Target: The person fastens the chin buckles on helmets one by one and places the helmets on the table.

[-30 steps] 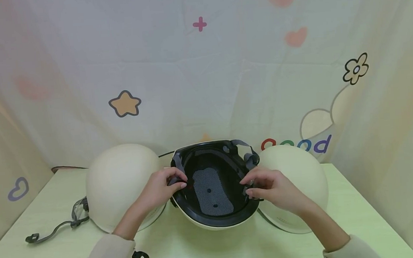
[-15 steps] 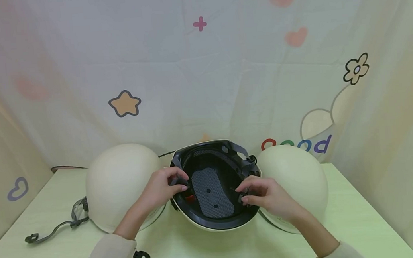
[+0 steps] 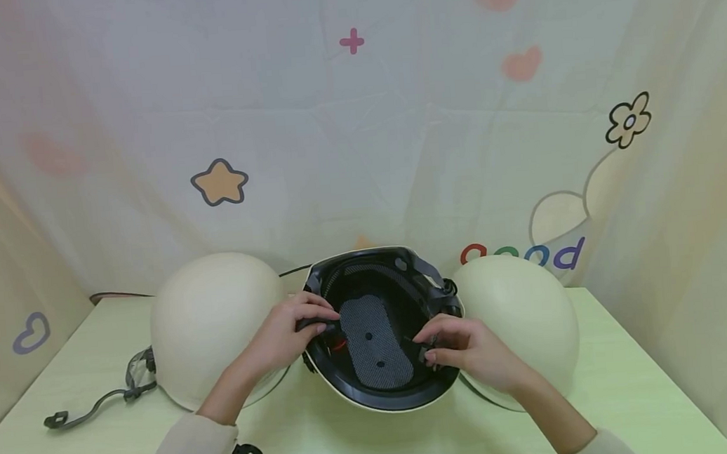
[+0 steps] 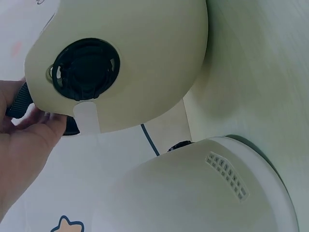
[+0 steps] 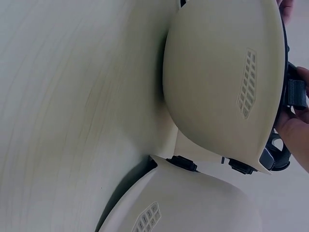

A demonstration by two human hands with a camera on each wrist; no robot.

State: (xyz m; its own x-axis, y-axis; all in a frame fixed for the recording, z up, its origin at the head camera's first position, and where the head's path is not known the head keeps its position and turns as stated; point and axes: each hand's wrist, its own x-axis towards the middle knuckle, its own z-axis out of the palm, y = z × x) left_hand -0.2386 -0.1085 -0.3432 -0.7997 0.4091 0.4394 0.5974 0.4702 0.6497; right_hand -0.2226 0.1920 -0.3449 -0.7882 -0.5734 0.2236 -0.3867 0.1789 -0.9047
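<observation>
The open helmet (image 3: 376,310) is sitting between the left helmet (image 3: 215,329) and the right helmet (image 3: 521,314) at the worktop (image 3: 328,447), its hollow facing the person and its rounded shell apparently taking the weight. The left hand (image 3: 288,331) is holding a strap (image 4: 20,102) at one side, its grip pinching between thumb and fingers; the right hand (image 3: 463,350) is pinching a black clip (image 5: 296,93) at the other (its exact shape is hiding behind the fingers). Since the shell is curving away underneath and neither hand seems to be bracing it, an uneven pull could be rolling or turning it before anyone is correcting it. A harder tug might be knocking it into its neighbours, which are standing just beside it. Should the right grip be slipping, the clip would probably be falling into the hollow, among parts just as dark. The fingers are covering much of both pieces, so a twist could be passing unnoticed. The loose strap (image 3: 100,402) is lying well apart, posing little snagging risk.
</observation>
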